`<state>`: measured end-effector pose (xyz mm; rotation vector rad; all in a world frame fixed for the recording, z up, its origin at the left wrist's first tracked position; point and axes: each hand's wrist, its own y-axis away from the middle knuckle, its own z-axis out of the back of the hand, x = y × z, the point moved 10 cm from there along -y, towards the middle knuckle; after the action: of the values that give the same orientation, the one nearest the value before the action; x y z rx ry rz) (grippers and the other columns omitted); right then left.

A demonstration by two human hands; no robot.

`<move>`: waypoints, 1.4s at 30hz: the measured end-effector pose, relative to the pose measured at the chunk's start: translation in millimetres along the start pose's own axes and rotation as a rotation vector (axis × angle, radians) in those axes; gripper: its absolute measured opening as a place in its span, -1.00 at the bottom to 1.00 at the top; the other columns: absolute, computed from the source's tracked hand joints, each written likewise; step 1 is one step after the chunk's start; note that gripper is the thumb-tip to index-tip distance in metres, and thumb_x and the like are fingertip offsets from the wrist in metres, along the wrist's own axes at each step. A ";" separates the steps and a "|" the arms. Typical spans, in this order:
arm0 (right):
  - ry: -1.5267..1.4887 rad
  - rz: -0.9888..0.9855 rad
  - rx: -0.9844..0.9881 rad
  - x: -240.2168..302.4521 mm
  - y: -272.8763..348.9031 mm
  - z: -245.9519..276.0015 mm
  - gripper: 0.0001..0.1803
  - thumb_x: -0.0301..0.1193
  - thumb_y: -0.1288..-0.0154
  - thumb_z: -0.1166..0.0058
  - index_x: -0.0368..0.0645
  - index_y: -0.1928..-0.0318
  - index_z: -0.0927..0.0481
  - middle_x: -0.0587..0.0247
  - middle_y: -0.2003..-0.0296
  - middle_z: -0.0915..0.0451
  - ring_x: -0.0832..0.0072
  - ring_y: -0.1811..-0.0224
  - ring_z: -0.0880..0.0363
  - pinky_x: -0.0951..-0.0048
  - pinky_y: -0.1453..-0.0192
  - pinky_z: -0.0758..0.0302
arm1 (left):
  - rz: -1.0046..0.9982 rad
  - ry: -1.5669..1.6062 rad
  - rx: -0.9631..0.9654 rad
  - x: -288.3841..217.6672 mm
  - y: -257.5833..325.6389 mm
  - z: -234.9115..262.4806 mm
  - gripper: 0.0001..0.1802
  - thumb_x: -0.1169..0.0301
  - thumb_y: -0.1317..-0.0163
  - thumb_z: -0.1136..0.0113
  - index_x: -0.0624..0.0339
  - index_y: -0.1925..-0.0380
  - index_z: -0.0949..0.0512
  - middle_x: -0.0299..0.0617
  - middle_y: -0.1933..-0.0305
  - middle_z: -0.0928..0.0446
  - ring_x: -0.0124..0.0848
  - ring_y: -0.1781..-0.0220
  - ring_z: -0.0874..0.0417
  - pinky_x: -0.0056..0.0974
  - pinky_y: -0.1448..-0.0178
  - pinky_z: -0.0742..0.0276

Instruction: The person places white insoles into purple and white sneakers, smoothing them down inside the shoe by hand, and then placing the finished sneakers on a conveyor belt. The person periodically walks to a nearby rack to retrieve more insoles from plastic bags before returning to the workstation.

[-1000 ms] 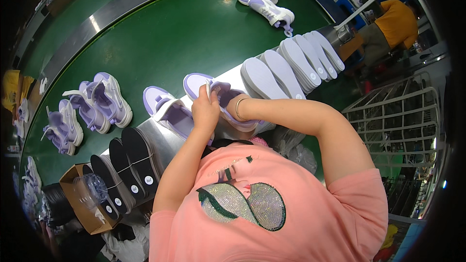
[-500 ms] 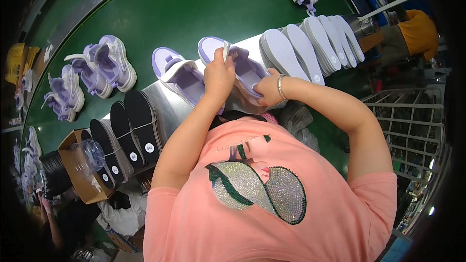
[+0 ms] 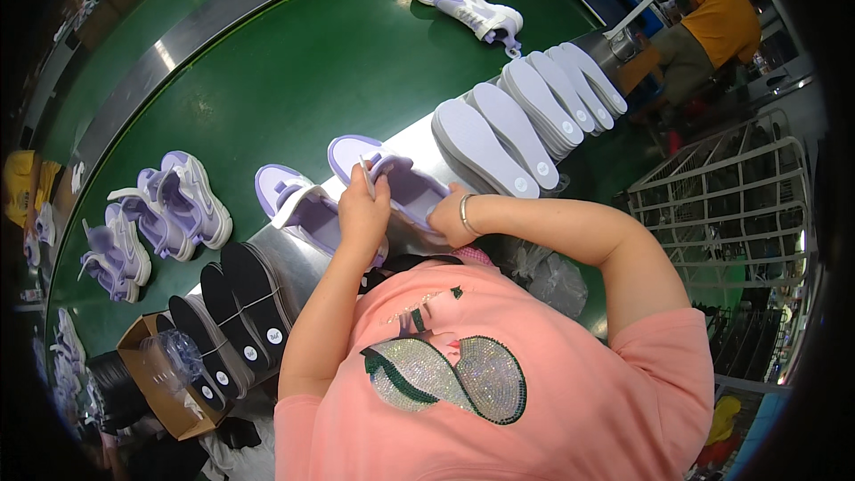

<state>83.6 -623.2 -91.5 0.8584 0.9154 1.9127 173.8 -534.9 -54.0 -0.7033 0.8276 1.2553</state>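
Note:
A lavender-and-white sneaker (image 3: 412, 192) lies between my hands on a narrow metal ledge, its opening toward me. My left hand (image 3: 363, 216) is closed on the tongue at the shoe's left side. Around the heel end curls my right hand (image 3: 452, 216), with its thumb at the inner edge; some fingers are hidden behind the shoe. The matching sneaker (image 3: 312, 212) rests just left of it, tongue pulled up, partly covered by my left hand and forearm. Pale lavender-grey insoles (image 3: 479, 144) stand in stacks to the right of my right hand.
Tied stacks of black insoles (image 3: 258, 289) stand at the left beside a cardboard box (image 3: 169, 383) holding clear plastic. More sneakers (image 3: 183, 200) sit on the green belt (image 3: 294, 71), with another pair (image 3: 468, 2) farther back. A wire rack (image 3: 726, 200) stands at right; a person in orange (image 3: 720, 22) sits beyond.
The view has shifted, so the ledge, shoes and insoles appear lower and mostly farther left. Both hands keep their hold on the same sneaker, with only slight changes in finger position.

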 end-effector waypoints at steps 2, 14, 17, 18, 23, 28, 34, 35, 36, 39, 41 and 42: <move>-0.019 0.013 0.006 -3.2 -5.2 -6.8 -0.66 -0.42 0.16 0.03 -0.22 0.27 -0.53 0.06 0.37 -0.56 0.25 0.21 -0.53 0.14 -0.06 -0.13 | 0.046 0.036 0.062 -3.5 0.8 -4.3 -0.64 0.30 -0.07 -0.04 0.27 0.17 -0.32 0.10 0.44 -0.50 -0.02 0.38 -0.54 -0.11 0.29 -0.42; -0.634 0.031 -0.947 -42.0 76.5 67.8 -0.83 -0.45 -0.10 0.09 -0.21 0.30 -0.51 0.15 0.45 -0.55 0.36 0.43 -0.51 0.42 0.21 -0.39 | 0.109 0.145 -0.053 12.9 60.4 75.0 -0.83 0.48 -0.11 -0.06 0.33 0.30 -0.44 -0.19 0.44 -0.52 -0.53 0.42 -0.50 -0.45 0.32 -0.41; -0.802 0.035 -0.973 -40.6 83.6 65.5 -0.82 -0.41 -0.09 0.08 -0.24 0.38 -0.52 -0.01 0.52 -0.51 0.14 0.46 -0.50 0.31 0.38 -0.42 | 0.085 0.015 0.047 18.1 73.8 64.9 -0.80 0.46 -0.07 -0.10 0.30 0.28 -0.45 -0.11 0.39 -0.54 -0.48 0.42 -0.55 -0.45 0.37 -0.42; -0.741 0.063 -0.916 -31.7 74.2 61.6 -0.82 -0.41 -0.09 0.09 -0.25 0.37 -0.52 -0.03 0.51 -0.51 0.11 0.44 -0.50 0.28 0.35 -0.42 | 0.062 -0.043 0.071 13.0 74.6 60.1 -0.79 0.46 -0.06 -0.11 0.30 0.28 -0.45 -0.10 0.38 -0.54 -0.46 0.42 -0.55 -0.45 0.38 -0.42; -0.433 0.008 -0.576 -13.0 -10.2 27.5 -0.80 -0.41 -0.03 0.11 -0.25 0.37 -0.52 -0.12 0.44 -0.51 0.02 0.38 -0.49 0.17 0.27 -0.41 | 0.063 0.004 0.020 -4.0 46.0 36.6 -0.36 0.32 0.02 -0.17 0.41 -0.02 -0.17 0.14 0.11 -0.39 -0.11 0.29 -0.54 -0.19 0.21 -0.45; -0.162 -0.055 -0.352 -19.9 -59.7 10.8 -0.76 -0.44 0.03 0.08 -0.16 0.31 -0.56 -0.03 0.28 -0.53 0.16 0.18 -0.50 0.26 0.11 -0.42 | 0.056 -0.028 0.068 8.4 11.3 -12.6 -0.56 0.43 0.12 -0.07 0.36 0.18 -0.28 0.15 0.23 -0.38 0.02 0.20 -0.44 -0.03 0.15 -0.36; 0.337 0.008 -0.048 2.0 -85.3 -8.8 -0.71 -0.37 0.01 0.10 -0.03 0.25 -0.58 0.13 0.17 -0.53 0.33 0.11 -0.50 0.38 0.04 -0.40 | -0.015 -0.032 -0.034 9.5 21.2 -7.5 -0.63 0.57 0.17 -0.01 0.34 0.25 -0.29 0.09 0.27 -0.38 0.00 0.23 -0.40 -0.08 0.15 -0.35; 0.363 0.003 -0.046 3.3 -84.6 -7.4 -0.71 -0.36 0.01 0.09 -0.02 0.23 -0.58 0.13 0.16 -0.52 0.33 0.10 -0.49 0.38 0.04 -0.40 | -0.008 -0.032 -0.039 8.1 21.4 -6.5 -0.63 0.57 0.17 -0.02 0.34 0.25 -0.29 0.09 0.27 -0.38 0.00 0.23 -0.40 -0.08 0.15 -0.35; 0.386 -0.005 -0.044 4.4 -84.2 -8.8 -0.70 -0.35 0.01 0.08 -0.02 0.22 -0.57 0.13 0.15 -0.52 0.32 0.09 -0.49 0.37 0.03 -0.40 | -0.002 -0.032 -0.039 7.0 23.0 -4.4 -0.62 0.58 0.18 -0.02 0.34 0.24 -0.29 0.09 0.27 -0.38 0.00 0.23 -0.40 -0.09 0.15 -0.35; 0.329 -0.135 -0.076 -20.8 -104.6 -29.2 -0.70 -0.32 -0.02 0.08 0.00 0.19 -0.56 0.15 0.13 -0.51 0.32 0.08 -0.49 0.36 0.02 -0.40 | 0.034 -0.008 -0.025 10.2 26.4 1.9 -0.65 0.58 0.16 0.01 0.35 0.26 -0.29 0.10 0.27 -0.39 0.01 0.23 -0.42 -0.05 0.16 -0.35; 0.284 -0.016 -0.202 -20.1 -135.1 -40.4 -0.71 -0.32 -0.05 0.08 -0.03 0.19 -0.56 0.16 0.12 -0.51 0.32 0.08 -0.49 0.35 0.02 -0.41 | 0.048 0.019 -0.011 14.0 29.5 5.9 -0.67 0.58 0.15 0.03 0.33 0.27 -0.31 0.11 0.27 -0.40 0.03 0.23 -0.43 -0.02 0.16 -0.35; 0.265 -0.023 -0.183 -12.3 -117.6 -41.2 -0.71 -0.31 -0.05 0.07 -0.04 0.19 -0.56 0.16 0.12 -0.51 0.32 0.09 -0.50 0.34 0.03 -0.42 | 0.032 0.050 0.017 16.4 28.7 3.5 -0.68 0.58 0.15 0.05 0.32 0.27 -0.33 0.12 0.27 -0.40 0.05 0.22 -0.44 0.00 0.16 -0.34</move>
<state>99.8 -599.1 -213.4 0.4931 0.8819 2.0859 147.8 -518.3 -66.3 -0.7132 0.8924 1.2622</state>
